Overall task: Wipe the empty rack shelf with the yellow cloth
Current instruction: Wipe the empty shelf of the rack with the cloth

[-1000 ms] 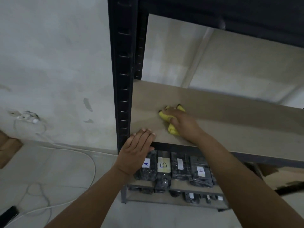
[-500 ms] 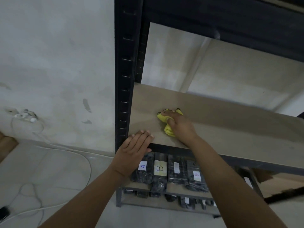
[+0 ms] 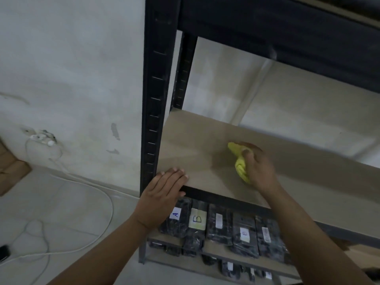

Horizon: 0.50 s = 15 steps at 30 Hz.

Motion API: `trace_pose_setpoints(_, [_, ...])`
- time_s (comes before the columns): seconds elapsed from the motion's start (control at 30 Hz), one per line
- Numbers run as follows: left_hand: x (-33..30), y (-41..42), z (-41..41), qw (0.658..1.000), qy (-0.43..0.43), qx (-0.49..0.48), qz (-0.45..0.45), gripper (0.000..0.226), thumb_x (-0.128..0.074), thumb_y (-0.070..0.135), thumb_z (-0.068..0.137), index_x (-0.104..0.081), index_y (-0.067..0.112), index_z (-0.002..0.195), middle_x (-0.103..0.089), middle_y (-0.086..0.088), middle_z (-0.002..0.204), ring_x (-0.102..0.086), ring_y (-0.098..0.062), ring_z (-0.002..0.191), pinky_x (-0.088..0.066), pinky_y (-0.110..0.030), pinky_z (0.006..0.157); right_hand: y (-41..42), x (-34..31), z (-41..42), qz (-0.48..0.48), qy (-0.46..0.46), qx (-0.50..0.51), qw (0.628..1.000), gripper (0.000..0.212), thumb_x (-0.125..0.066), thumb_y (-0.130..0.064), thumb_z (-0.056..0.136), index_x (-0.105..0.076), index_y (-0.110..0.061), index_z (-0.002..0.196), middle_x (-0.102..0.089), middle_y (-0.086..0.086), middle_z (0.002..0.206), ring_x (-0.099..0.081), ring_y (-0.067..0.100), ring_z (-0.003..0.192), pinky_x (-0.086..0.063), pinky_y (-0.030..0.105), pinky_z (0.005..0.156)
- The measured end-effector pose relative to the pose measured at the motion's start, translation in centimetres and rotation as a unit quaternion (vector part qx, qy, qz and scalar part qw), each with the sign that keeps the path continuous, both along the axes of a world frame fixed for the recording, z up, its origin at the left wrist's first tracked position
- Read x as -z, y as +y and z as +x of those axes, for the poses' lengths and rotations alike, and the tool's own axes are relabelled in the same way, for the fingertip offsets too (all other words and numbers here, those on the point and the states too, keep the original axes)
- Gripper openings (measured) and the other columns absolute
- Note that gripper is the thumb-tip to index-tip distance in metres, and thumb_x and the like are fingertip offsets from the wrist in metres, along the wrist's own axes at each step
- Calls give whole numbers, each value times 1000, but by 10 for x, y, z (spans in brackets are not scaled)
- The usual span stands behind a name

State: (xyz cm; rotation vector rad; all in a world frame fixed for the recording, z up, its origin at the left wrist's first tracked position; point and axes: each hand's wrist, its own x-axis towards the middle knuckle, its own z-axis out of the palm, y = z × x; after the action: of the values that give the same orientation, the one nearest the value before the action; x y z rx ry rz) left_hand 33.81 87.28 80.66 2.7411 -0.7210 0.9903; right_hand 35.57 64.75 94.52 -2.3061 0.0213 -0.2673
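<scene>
The empty rack shelf [image 3: 193, 145] is a bare tan board in a black metal frame. A crumpled yellow cloth [image 3: 239, 161] lies pressed on it, a little right of the shelf's middle-left area. My right hand [image 3: 258, 165] covers the cloth from the right and grips it against the board. My left hand [image 3: 164, 192] rests flat on the shelf's front left corner, fingers together over the black front rail, holding nothing.
A black upright post [image 3: 154, 95] stands at the shelf's left end. Another black shelf beam [image 3: 267, 25] hangs above. Below, several black wrapped packs with labels A and B [image 3: 197, 220] fill the lower shelf. White cables [image 3: 82, 182] lie on the floor at left.
My right hand has slid the yellow cloth to the right along the shelf, away from the left post. My left hand stays on the front corner.
</scene>
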Motion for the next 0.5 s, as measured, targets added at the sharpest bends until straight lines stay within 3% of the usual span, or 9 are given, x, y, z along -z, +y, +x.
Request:
trace_pose_setpoints(0.03, [-1, -3, -2, 1000, 11, -1, -18, 43, -28, 40, 99, -43, 13, 130, -58, -8, 129, -39, -21, 127, -15, -33, 113, -5, 10, 8, -112, 29, -35, 993, 49, -27, -37, 96, -54, -10, 127, -69, 3, 103, -61, 17, 95, -43, 25, 86])
trace_pose_setpoints(0.07, [-1, -5, -4, 999, 18, -3, -35, 44, -31, 42, 98, -44, 13, 128, -58, -8, 128, -39, -21, 127, -15, -33, 113, -15, 26, 19, -244, 53, -64, 966, 64, -21, -52, 90, -43, -14, 136, -54, 7, 132, -48, 24, 121, -31, 35, 104])
trace_pose_setpoints(0.13, [-3, -10, -6, 998, 19, -13, -56, 43, -34, 43, 97, -46, 13, 126, -59, -8, 126, -40, -21, 127, -15, -33, 114, -30, 47, 36, -317, 92, -88, 940, 84, -17, -71, 78, -25, -20, 145, -27, 5, 153, -21, 26, 141, -11, 42, 117])
trace_pose_setpoints(0.2, [-4, -13, -4, 998, 5, -25, -62, 41, -33, 42, 98, -47, 13, 124, -62, -8, 123, -42, -21, 124, -16, -32, 113, -35, 53, 52, -289, 103, -88, 948, 85, -24, -73, 81, -15, -21, 148, -16, 3, 157, -9, 24, 145, -5, 43, 119])
trace_pose_setpoints(0.3, [-1, -14, -1, 997, -16, -33, -64, 40, -38, 41, 96, -47, 13, 123, -63, -8, 122, -43, -20, 123, -18, -32, 113, -36, 49, 84, -295, 95, -56, 949, 78, -34, -62, 88, -14, -17, 148, -13, 4, 157, -8, 23, 145, -2, 41, 119])
trace_pose_setpoints(0.4, [1, -15, -2, 997, -25, -37, -65, 40, -39, 40, 96, -47, 14, 125, -60, -6, 126, -43, -21, 124, -18, -33, 113, -26, 47, 127, -305, 68, -33, 949, 75, -36, -60, 87, -24, -12, 144, -25, 11, 152, -18, 25, 142, -9, 46, 116])
trace_pose_setpoints(0.5, [3, -17, -1, 996, -45, -45, -68, 38, -33, 40, 99, -45, 15, 125, -46, -3, 132, -41, -22, 125, -14, -32, 115, -14, 48, 161, -352, 32, -86, 932, 67, -21, -53, 88, -42, -11, 135, -34, 24, 143, -31, 40, 132, -22, 56, 107])
